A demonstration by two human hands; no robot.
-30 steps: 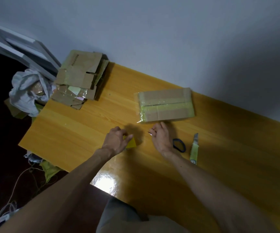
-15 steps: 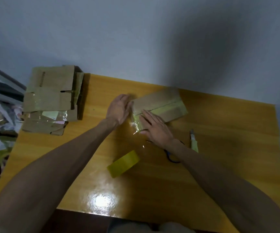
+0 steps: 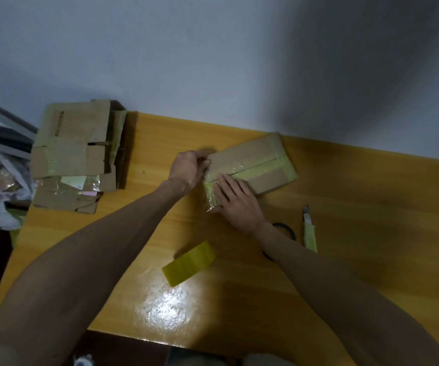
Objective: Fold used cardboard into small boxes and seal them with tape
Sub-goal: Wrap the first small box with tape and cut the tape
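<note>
Nearby: tape roll [image 3: 189, 263], knife [image 3: 308, 229], cardboard stack [image 3: 73, 151] | left fingers [image 3: 200, 158] pinch box [image 3: 255, 159] end | right fingers [image 3: 226, 186] pressed flat

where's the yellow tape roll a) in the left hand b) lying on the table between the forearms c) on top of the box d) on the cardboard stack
b: the tape roll lies on the table; left hand and right hand are at the box

It's dim in here, lit from overhead: a hard white glare sits on the glossy table [image 3: 371, 207] at six o'clock. A broad soft shadow darkens the wall [image 3: 134, 48] toward one o'clock. The left hand [image 3: 186, 167] throws a small shadow at its twelve. Tape [image 3: 255, 172] on the cardboard box [image 3: 244, 157] glints faintly. Edges bow; everything looks soft.
</note>
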